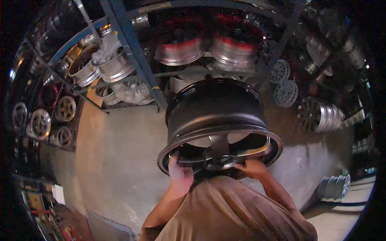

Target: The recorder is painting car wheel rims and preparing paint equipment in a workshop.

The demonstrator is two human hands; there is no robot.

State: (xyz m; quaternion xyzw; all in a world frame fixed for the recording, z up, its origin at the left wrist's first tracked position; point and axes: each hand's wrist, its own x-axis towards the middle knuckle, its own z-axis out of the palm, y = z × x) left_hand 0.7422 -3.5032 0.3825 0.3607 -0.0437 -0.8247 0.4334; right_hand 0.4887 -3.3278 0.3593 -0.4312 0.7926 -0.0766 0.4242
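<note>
A large black alloy wheel rim (215, 114) is held up in front of my chest, its barrel pointing away and its spoked face toward me. My left hand (179, 170) grips a spoke and the lip at the rim's lower left. At the lower right, my right hand (252, 166) holds the spokes beside the hub. Both forearms rise from the lower edge over my brown shirt.
A blue metal rack (132, 52) ahead holds several silver and red-lipped rims (235, 48). More rims hang on the left wall (40, 122). Silver rims lie on the concrete floor at the right (321, 116) and lower right (333, 188).
</note>
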